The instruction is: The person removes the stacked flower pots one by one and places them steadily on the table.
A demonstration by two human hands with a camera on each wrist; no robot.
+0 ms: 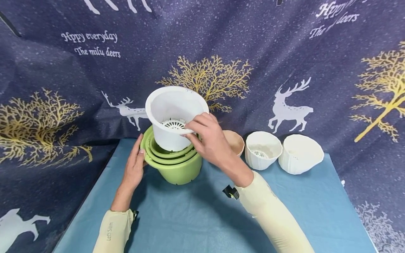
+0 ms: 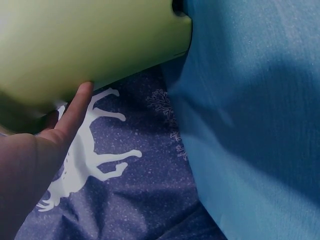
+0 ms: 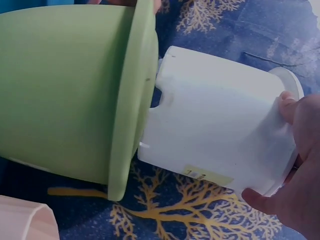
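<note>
My right hand (image 1: pixel 209 140) grips the rim of a white flowerpot (image 1: pixel 167 137), thumb and fingers on opposite sides of the wall. The pot has a slotted bottom and is tilted, its base over the mouth of a stack of nested green flowerpots (image 1: pixel 180 172). In the right wrist view a small yellowish label (image 3: pixel 207 176) shows on its side. My left hand (image 1: pixel 134 167) holds the outer green pot at its left rim. One finger (image 2: pixel 77 107) lies straight against the green wall below the rim in the left wrist view.
Right of the green stack stand a peach-coloured pot (image 1: pixel 234 140), partly behind my right hand, and two white fluted pots (image 1: pixel 263 158) (image 1: pixel 297 163). They are near the back of the blue-covered table (image 1: pixel 190 218). A dark printed cloth (image 1: pixel 269 45) hangs behind it.
</note>
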